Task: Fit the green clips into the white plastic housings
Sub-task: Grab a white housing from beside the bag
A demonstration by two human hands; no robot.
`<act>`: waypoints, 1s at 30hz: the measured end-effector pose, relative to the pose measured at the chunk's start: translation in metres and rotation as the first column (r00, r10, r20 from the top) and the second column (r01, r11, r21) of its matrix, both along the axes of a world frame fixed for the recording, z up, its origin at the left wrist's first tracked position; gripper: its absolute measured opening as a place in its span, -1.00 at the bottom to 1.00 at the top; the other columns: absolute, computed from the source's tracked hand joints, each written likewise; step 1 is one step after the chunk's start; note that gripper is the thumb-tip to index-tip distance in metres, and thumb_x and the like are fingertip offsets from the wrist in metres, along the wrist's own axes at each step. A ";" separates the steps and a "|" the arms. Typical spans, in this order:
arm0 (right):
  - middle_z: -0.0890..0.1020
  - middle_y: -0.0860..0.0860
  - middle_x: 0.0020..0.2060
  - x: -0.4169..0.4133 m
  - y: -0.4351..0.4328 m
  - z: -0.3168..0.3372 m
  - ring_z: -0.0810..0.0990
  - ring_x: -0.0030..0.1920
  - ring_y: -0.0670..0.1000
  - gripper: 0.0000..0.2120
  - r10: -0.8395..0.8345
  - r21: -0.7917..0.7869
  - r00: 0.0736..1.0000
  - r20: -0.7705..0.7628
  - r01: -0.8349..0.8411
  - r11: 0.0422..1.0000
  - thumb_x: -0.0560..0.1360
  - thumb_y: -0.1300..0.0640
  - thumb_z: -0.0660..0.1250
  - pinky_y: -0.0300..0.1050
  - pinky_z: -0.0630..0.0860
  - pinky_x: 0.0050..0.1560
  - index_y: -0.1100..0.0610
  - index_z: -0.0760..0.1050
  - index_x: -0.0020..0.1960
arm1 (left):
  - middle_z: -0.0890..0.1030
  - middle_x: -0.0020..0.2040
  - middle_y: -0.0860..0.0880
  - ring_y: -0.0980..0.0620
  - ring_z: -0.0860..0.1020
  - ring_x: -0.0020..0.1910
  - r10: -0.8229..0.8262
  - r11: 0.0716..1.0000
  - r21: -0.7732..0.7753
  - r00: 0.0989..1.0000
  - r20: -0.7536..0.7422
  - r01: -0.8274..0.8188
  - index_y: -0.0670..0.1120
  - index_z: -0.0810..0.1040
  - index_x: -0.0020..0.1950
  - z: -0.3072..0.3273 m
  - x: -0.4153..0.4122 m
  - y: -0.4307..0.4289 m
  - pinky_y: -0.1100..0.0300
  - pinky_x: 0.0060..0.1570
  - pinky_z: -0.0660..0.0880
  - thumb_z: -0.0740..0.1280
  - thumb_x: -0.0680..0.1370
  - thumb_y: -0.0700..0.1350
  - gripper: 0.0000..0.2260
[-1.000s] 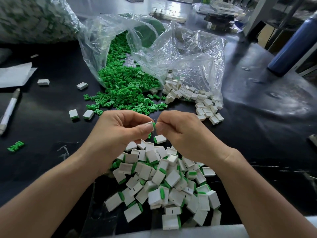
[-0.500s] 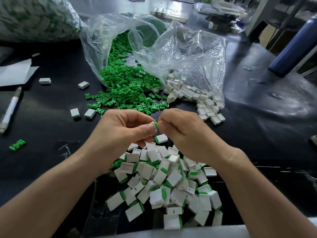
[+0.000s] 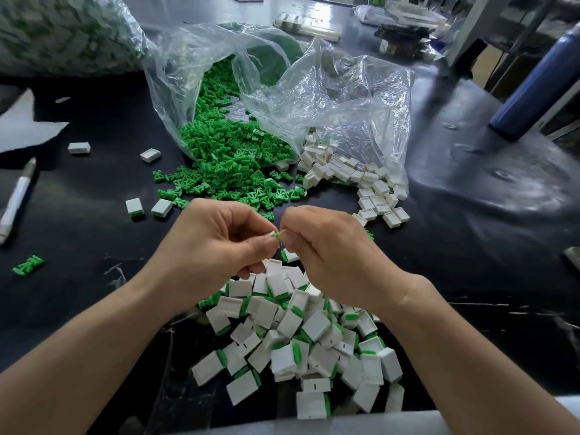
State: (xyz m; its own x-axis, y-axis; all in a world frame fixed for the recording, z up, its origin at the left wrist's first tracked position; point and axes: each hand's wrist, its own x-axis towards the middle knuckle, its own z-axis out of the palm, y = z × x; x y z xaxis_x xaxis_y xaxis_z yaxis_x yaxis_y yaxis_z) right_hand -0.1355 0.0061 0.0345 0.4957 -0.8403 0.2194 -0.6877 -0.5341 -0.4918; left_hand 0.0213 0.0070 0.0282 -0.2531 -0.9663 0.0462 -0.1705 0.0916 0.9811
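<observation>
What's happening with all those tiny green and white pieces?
A person is putting small parts together by hand. The right hand pinches a green clip against a white housing, mostly hidden in the left hand. The finished pieces lie piled below the hands on the black table; loose green clips and empty housings spill from clear bags behind.

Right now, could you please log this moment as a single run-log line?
step: fitting | left hand: pinches white housing, mostly hidden | right hand: pinches green clip | assembled pile: below hands
</observation>
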 end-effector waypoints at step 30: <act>0.42 -0.04 -0.47 0.006 0.003 0.000 0.32 -0.43 -0.09 -0.49 -0.317 0.719 0.740 0.593 -0.309 0.623 0.33 -0.24 0.05 -0.26 0.28 -0.40 0.22 0.42 -0.21 | 0.60 -0.37 -0.27 -0.20 0.58 -0.45 -0.118 0.993 -0.046 0.915 -0.386 0.109 -0.36 0.55 -0.04 -0.003 -0.009 0.004 0.10 -0.36 0.56 0.33 0.33 -0.28 -0.76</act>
